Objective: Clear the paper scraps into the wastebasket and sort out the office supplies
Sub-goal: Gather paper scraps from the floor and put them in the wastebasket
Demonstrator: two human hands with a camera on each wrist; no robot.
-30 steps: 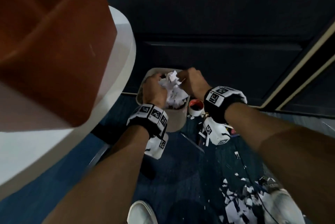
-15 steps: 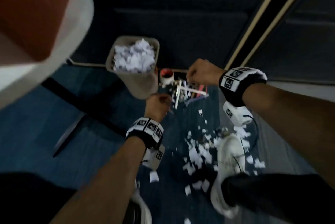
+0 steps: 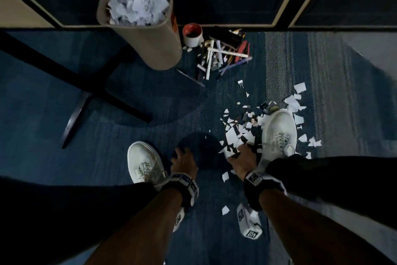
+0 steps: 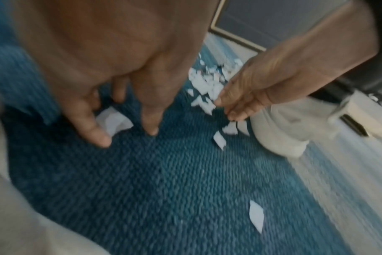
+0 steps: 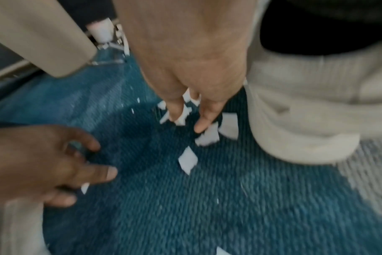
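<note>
Both hands are down at carpet level between the person's two white shoes. Left hand [image 3: 184, 161]: fingers extended and spread, tips on or just above the blue carpet [image 4: 164, 181]; one white paper scrap [image 4: 115, 121] lies under its fingers, between thumb and forefinger. Whether the scrap is actually pinched cannot be told, since the left wrist view is motion-blurred. Right hand [image 3: 243, 160]: fingers pointing down, loosely extended, tips among several paper scraps [image 5: 207, 136] just beside the right shoe [image 3: 278, 133]. Small white bits show between the fingers [image 5: 175, 110] in the right wrist view; grip not confirmed, the hand reads as relaxed.

Wastebasket [image 3: 150, 43]: beige, upright, at the top of the head view, against the dark wall panel. It is filled to the rim with crumpled white paper [image 3: 137, 0]. It stands well apart from both hands.

Remaining scrap field [image 3: 236, 133]: densest just ahead of the right hand and around the right shoe's toe, thinning toward the striped grey carpet strip on the right. A few loose pieces lie nearer the wrists.

Office supplies: a tangled pile of pens and markers [image 3: 219, 56] lies on the carpet just right of the wastebasket. A white cup with a red interior [image 3: 192, 36] stands touching or just beside that pile. A binder clip [image 3: 241, 83] lies between the pile and the scraps.

Left shoe [image 3: 144, 161] sits just left of the left hand.
</note>
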